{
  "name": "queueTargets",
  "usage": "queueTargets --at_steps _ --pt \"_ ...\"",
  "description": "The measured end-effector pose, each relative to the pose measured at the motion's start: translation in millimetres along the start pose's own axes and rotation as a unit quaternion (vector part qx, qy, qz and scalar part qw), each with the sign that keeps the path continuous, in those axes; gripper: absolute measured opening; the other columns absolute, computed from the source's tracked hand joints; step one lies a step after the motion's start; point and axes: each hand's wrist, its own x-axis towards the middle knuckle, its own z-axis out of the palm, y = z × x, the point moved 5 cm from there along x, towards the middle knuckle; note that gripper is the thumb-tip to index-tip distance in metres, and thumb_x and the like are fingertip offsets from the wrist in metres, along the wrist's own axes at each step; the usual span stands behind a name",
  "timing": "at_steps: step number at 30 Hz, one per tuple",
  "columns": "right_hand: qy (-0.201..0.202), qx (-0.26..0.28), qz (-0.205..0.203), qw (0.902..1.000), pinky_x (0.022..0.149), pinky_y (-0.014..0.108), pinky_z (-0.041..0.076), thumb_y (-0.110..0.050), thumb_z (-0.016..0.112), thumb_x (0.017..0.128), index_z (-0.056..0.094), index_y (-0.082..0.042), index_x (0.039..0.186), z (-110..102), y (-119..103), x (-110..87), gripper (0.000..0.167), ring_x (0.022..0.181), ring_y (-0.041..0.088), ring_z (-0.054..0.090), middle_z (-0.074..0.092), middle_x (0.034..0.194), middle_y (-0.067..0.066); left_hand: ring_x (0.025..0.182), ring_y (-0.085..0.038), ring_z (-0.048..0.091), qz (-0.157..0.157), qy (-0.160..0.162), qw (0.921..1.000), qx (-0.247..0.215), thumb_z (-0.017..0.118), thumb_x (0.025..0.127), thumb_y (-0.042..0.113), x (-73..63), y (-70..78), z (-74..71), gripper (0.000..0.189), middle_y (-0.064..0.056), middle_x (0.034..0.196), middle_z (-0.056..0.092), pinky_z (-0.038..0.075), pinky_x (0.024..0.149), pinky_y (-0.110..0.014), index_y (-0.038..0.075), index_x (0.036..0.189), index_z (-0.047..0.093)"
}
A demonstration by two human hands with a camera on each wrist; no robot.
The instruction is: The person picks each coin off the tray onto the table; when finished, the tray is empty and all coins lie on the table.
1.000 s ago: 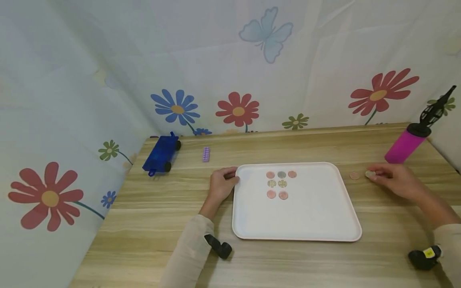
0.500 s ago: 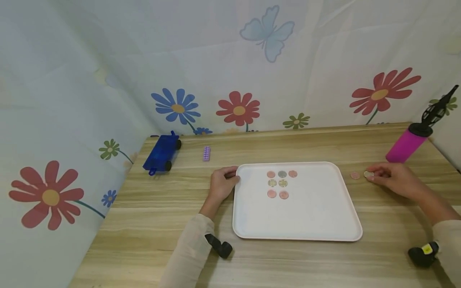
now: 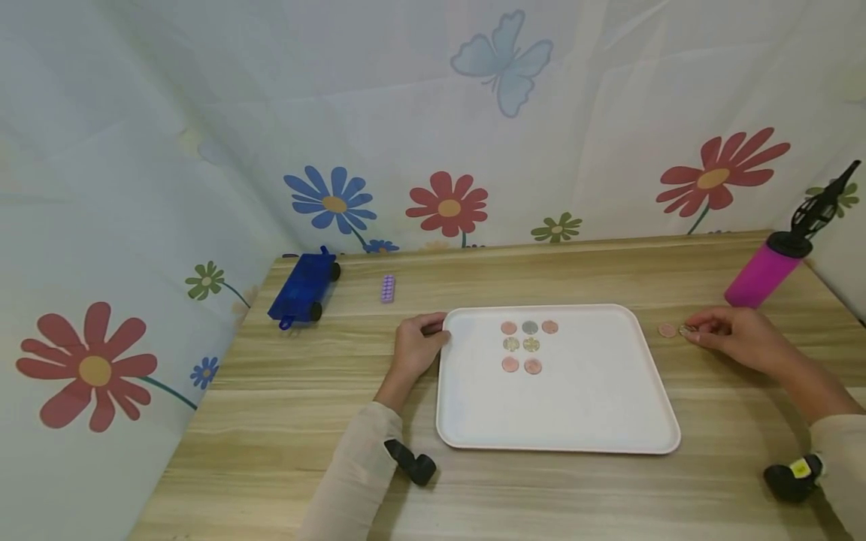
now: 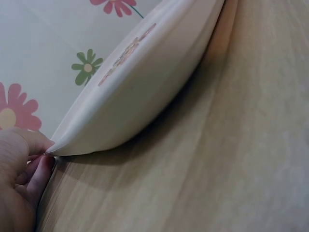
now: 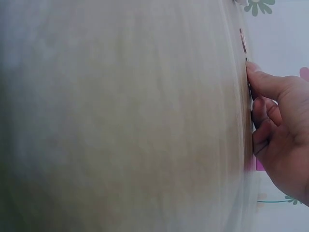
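My left hand (image 3: 414, 349) pinches the left rim of a white tray (image 3: 582, 409), thumb above and fingers below in the left wrist view. Several coins lie on the tray in three rows: two copper coins and a silver coin (image 3: 530, 327) at the top, two gold-coloured coins (image 3: 521, 344) below, then two copper coins (image 3: 522, 365). Right of the tray, my right hand (image 3: 740, 340) pinches a gold-coloured coin (image 3: 684, 330) low at the tabletop, its far part hidden by the fingertips. Just left of it lies a copper coin (image 3: 667, 330) on the wood.
A magenta hand pump (image 3: 761, 274) with a black nozzle stands behind my right hand. At the back left sit a blue toy cart (image 3: 304, 289) and a small purple toy brick (image 3: 387, 288). A flower-printed curtain (image 3: 379, 98) backs the wooden table (image 3: 541, 492).
My right hand has moved the gold-coloured coin slightly left, close to the copper coin, and it now lies flatter. The left hand and the tray have stayed put.
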Motion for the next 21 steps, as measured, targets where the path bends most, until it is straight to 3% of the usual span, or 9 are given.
queueTargets --at_steps 17,21 --pt "0.007 -0.018 0.004 0.9998 0.058 0.016 0.042 -0.012 0.071 0.095 0.069 0.008 0.112 -0.4 -5.2 -1.5 0.026 0.069 -0.01 0.044 0.066 0.084 0.007 0.101 -0.034 0.074 -0.009 -0.002 0.9999 -0.005 0.069 0.084 -0.003 0.9 -0.5 0.2 0.03 -0.026 0.107 0.076 0.063 0.085 -0.032 -0.006 0.114 0.074" --pt "-0.002 -0.039 -0.016 0.9991 0.058 0.019 0.042 -0.01 0.072 0.093 0.068 0.007 0.113 -0.8 -9.0 -2.3 0.026 0.068 -0.008 0.043 0.064 0.081 0.003 0.101 -0.034 0.074 -0.009 -0.002 1.0 -0.001 0.07 0.084 -0.003 0.6 -2.2 0.3 0.031 -0.026 0.107 0.076 0.062 0.085 -0.032 -0.006 0.114 0.074"
